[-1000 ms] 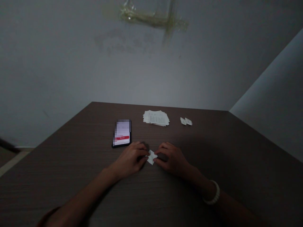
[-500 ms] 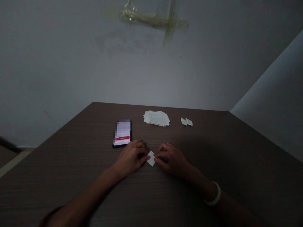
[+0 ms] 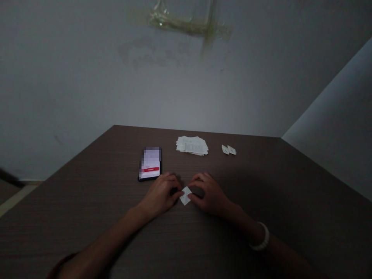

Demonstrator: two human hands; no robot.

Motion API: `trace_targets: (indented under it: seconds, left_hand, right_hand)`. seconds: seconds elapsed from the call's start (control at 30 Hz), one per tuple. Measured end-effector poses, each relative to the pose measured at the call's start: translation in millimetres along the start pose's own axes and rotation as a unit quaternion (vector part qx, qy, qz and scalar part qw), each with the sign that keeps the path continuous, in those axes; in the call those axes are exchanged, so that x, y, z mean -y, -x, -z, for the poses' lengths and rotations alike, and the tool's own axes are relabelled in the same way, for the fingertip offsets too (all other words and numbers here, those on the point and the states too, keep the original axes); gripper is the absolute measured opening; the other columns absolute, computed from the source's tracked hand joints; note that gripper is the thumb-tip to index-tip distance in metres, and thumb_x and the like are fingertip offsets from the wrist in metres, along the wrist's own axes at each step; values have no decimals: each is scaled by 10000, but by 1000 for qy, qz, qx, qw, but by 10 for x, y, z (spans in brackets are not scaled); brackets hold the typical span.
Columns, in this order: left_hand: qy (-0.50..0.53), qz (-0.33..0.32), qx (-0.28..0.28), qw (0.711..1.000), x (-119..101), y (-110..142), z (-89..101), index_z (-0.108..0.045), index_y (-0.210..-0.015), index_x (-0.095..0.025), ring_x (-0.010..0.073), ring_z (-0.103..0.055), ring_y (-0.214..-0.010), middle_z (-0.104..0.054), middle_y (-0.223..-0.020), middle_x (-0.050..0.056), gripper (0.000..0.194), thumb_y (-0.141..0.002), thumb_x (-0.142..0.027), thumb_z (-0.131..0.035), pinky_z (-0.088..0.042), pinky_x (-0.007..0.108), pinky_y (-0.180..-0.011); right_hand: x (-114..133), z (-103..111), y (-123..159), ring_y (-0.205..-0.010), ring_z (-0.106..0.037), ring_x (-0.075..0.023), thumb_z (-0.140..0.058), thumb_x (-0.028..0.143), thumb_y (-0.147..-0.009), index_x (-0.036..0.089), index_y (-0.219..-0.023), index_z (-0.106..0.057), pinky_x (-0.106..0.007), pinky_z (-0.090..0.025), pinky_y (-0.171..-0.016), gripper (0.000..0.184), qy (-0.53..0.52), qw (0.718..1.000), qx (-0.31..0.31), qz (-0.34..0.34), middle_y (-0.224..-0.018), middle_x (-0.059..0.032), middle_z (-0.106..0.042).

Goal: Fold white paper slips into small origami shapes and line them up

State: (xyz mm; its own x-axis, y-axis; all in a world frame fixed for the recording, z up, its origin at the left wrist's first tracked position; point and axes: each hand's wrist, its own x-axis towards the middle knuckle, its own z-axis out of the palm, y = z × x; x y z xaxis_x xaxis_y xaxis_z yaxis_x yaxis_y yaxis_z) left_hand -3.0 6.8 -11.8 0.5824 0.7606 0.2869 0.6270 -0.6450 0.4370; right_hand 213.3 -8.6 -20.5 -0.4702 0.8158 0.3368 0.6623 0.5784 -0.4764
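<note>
A small diamond-shaped piece of folded white paper (image 3: 185,196) is at the middle of the brown table, between my two hands. My left hand (image 3: 163,192) pinches its left corner between thumb and fingers. On the other side, my right hand (image 3: 211,193) has its thumb on the paper's right edge and its index finger by the upper corner, the fingers curved with a gap between them. A pale beaded bracelet (image 3: 263,237) circles my right wrist.
Beyond my left hand lies a phone (image 3: 150,164) with a lit, partly blurred screen. A stack of printed paper sheets (image 3: 192,145) sits farther back, and two small folded papers (image 3: 229,150) are to its right. A wall (image 3: 186,93) rises behind the table (image 3: 95,170).
My right index finger has lifted from the paper's right edge toward its upper corner, opening a gap from the thumb. The paper has shifted very slightly; my left hand keeps its pinch.
</note>
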Motion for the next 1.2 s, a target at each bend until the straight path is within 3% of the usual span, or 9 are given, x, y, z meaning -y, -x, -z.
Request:
trace_targets:
  seconds: [0.3, 0.47, 0.67, 0.97, 1.2]
  left_hand:
    - [15, 1, 4, 1000, -11, 9, -14, -661, -804, -185, 218, -540, -870, -620, -831, 39, 67, -845, -232, -636, -411, 336, -752]
    - [65, -14, -3, 998, -40, -14, -3, -639, -714, -173, 193, -534, -810, -619, -759, 25, 150, -859, -206, -618, -389, 320, -736]
    - [110, -1, -8, 994, -105, -13, 33, -639, -700, -166, 180, -549, -779, -632, -749, 23, 155, -849, -205, -622, -390, 317, -733]
    - [181, 15, -17, 983, -202, -12, 99, -651, -683, -161, 163, -553, -740, -641, -706, 23, 196, -863, -232, -616, -393, 288, -702]
    - [172, 28, -73, 982, -180, 16, 103, -653, -682, -157, 170, -538, -709, -627, -679, 25, 188, -848, -239, -627, -372, 289, -663]
  right_hand:
    - [7, -39, -41, -893, -571, -193, -724, 130, -697, 192, -886, -620, -365, -398, -869, 224, -95, 995, -38, 1, -925, -29, -644]
    - [43, -50, -28, -719, -584, -158, -684, 187, -765, 194, -853, -660, -305, -434, -712, 92, -148, 986, -61, -38, -763, -13, -656]
    - [93, -27, -35, -638, -555, -143, -665, 226, -789, 190, -797, -687, -261, -403, -588, 43, -158, 982, -88, -58, -683, -11, -643]
    - [157, 48, -21, -630, -529, -132, -644, 205, -802, 188, -737, -665, -252, -388, -588, 71, -172, 978, -111, -46, -675, -3, -630]
    - [98, 3, -11, -610, -520, -138, -650, 248, -811, 188, -753, -684, -253, -389, -567, 91, -166, 980, -104, -48, -654, -12, -621]
